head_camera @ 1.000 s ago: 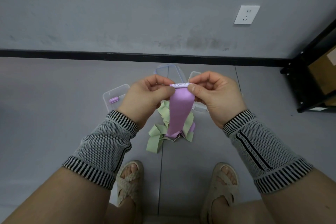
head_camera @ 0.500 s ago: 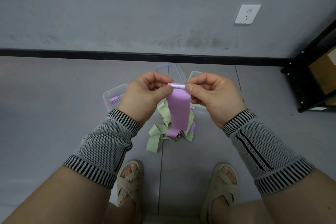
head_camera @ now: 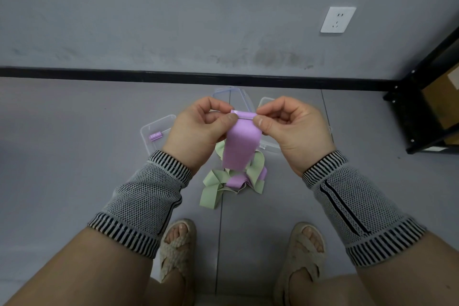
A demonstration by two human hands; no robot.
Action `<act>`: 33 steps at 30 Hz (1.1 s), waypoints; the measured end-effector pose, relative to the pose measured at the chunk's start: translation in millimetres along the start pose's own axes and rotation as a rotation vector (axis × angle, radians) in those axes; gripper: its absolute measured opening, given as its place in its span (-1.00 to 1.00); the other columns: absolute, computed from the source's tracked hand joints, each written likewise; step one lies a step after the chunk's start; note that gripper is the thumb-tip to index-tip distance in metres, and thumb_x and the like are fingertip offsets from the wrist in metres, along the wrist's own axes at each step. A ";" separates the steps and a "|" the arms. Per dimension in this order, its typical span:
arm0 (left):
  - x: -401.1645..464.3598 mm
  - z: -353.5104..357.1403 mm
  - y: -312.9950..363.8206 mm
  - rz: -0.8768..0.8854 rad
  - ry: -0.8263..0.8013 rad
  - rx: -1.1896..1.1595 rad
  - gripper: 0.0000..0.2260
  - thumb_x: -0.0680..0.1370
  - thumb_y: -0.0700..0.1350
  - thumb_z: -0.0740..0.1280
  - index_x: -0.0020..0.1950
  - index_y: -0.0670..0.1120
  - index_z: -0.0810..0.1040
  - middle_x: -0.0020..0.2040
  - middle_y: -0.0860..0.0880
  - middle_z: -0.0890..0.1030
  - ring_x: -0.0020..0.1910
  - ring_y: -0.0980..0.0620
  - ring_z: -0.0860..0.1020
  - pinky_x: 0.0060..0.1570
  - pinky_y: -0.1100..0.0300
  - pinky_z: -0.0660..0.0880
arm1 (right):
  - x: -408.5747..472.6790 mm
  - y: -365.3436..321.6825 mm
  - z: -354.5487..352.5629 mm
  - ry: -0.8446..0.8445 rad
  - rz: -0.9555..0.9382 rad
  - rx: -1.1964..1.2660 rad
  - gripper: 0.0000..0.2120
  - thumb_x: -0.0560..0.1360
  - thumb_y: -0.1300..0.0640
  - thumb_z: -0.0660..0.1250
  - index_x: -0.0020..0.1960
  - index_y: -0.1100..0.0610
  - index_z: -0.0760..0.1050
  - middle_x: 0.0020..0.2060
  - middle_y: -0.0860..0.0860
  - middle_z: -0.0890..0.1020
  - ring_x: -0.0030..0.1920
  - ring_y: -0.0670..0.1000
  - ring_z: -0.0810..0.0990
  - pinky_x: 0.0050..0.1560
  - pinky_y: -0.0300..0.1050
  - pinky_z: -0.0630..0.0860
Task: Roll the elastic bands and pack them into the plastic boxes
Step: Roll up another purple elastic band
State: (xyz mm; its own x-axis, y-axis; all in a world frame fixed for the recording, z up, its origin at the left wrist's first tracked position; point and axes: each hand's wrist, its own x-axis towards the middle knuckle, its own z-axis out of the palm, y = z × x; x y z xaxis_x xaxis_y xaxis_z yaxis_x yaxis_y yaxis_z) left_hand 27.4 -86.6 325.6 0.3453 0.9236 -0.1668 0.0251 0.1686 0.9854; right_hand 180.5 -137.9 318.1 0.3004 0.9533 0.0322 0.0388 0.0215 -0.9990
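Observation:
A purple elastic band (head_camera: 240, 146) hangs in the air between my hands, its top edge wound into a thin roll. My left hand (head_camera: 198, 131) pinches the roll's left end and my right hand (head_camera: 290, 129) pinches its right end. Below on the floor lies a heap of green and purple bands (head_camera: 223, 181). A clear plastic box (head_camera: 154, 129) to the left holds one rolled purple band (head_camera: 155, 135). Two more clear boxes (head_camera: 267, 102) lie behind my hands, mostly hidden.
I stand on a grey floor, my sandalled feet (head_camera: 177, 251) near the bottom. A grey wall with a black skirting (head_camera: 124, 74) and a white socket (head_camera: 337, 20) is ahead. A black metal shelf (head_camera: 422, 112) with cardboard boxes stands at the right.
The roll at the band's top has grown a little and the hanging part has shortened, its lower end lifting off the heap. Both hands stay in place.

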 end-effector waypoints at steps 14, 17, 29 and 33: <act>3.4 -4.5 -2.5 0.036 0.041 0.013 -0.86 0.46 -0.32 0.38 -0.14 -0.09 0.55 -0.35 -0.05 0.61 -0.28 -0.01 0.50 -0.18 0.14 0.47 | -0.1 -0.3 -1.9 0.040 0.035 -0.004 -0.83 0.43 0.33 0.42 -0.18 0.06 0.58 -0.34 -0.03 0.63 -0.32 -0.11 0.59 -0.22 -0.25 0.54; 3.6 -4.0 -2.5 0.035 0.040 0.024 -0.88 0.46 -0.30 0.39 -0.14 -0.09 0.57 -0.38 0.02 0.61 -0.36 0.11 0.52 -0.26 0.24 0.47 | 0.2 0.2 -1.2 0.034 0.011 -0.014 -0.79 0.41 0.36 0.42 -0.19 0.05 0.57 -0.30 -0.04 0.64 -0.28 -0.13 0.59 -0.19 -0.26 0.52; 3.2 -1.5 -4.8 0.011 0.022 0.066 -0.95 0.50 -0.25 0.37 -0.09 -0.12 0.55 -0.44 0.02 0.57 -0.42 0.10 0.47 -0.31 0.22 0.44 | -0.9 -1.6 -1.5 -0.025 0.092 0.014 -0.83 0.43 0.30 0.42 -0.21 0.04 0.58 -0.39 -0.07 0.63 -0.34 -0.13 0.56 -0.27 -0.25 0.51; 4.8 -1.4 -4.9 -0.013 0.059 0.063 -0.95 0.49 -0.22 0.38 -0.17 -0.12 0.57 -0.45 0.05 0.54 -0.46 0.16 0.43 -0.37 0.30 0.39 | -2.7 -0.2 -1.2 -0.025 0.063 0.005 -0.82 0.40 0.35 0.43 -0.21 0.09 0.58 -0.40 -0.07 0.61 -0.38 -0.16 0.54 -0.28 -0.30 0.51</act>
State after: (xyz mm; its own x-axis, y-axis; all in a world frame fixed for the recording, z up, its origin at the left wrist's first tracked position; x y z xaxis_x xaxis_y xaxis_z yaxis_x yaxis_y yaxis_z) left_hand 27.6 -82.5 319.9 0.2891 0.9403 -0.1798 0.0892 0.1605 0.9830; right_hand 180.8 -140.9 318.2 0.2782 0.9600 -0.0319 0.0154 -0.0377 -0.9992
